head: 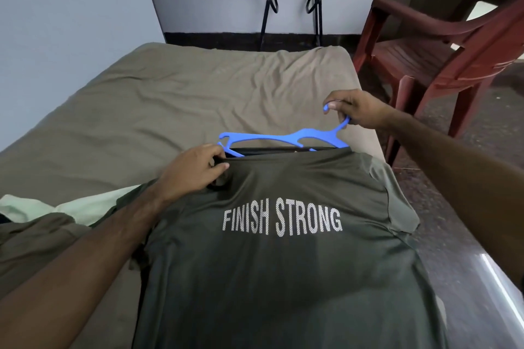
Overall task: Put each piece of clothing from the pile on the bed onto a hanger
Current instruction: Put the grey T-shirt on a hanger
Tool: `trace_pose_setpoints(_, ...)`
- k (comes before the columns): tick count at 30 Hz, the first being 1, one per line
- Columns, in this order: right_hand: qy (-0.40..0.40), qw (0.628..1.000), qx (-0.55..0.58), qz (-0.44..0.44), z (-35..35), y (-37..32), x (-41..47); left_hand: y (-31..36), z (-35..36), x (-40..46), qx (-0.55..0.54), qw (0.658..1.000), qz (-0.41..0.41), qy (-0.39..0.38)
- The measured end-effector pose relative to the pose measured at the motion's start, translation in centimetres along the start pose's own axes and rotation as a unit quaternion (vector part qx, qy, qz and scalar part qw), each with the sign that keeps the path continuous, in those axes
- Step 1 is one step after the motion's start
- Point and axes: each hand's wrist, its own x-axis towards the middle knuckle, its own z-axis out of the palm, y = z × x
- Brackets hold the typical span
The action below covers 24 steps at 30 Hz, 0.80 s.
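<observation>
Threading blue hanger (283, 137) into collar of green T-shirt (283, 249), bed centre. Right hand (357, 112), 1 o'clock, pinches hook; left hand (190, 171) grips collar. Next: seat both shoulders.

single head-worn wide-angle view, looking forward and down over the bed (175, 93), close above both forearms. far wall (71, 8) and chair (442, 45) sit at the top edge. no second view, no overlap.

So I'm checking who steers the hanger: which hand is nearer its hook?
Right. The right hand pinches the blue hanger at its hook; the left hand grips the T-shirt collar by the hanger's far arm.
</observation>
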Motion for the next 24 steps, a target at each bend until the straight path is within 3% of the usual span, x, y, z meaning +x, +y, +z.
trace_pose_setpoints(6,-0.018,0.998,-0.056,-0.015,-0.5,-1.0,-0.7,1.2,-1.4,0.7,-0.019,0.998,-0.019,-0.055)
trace_pose_setpoints(9,-0.017,0.998,-0.059,-0.028,-0.2,-1.6,-0.7,0.9,-2.6,1.0,0.038,0.994,0.009,-0.103)
trace_pose_setpoints(12,-0.011,0.997,-0.060,-0.036,0.2,-2.2,-0.4,0.5,-3.3,0.8,0.102,0.988,0.047,-0.109)
trace_pose_setpoints(17,-0.101,0.983,-0.129,-0.080,1.6,-2.6,0.2,0.1,-5.1,1.6,0.244,0.947,0.198,-0.060)
trace_pose_setpoints(24,-0.081,0.991,-0.096,-0.046,4.7,-3.3,3.5,1.3,-2.4,2.1,0.004,0.977,0.214,-0.008)
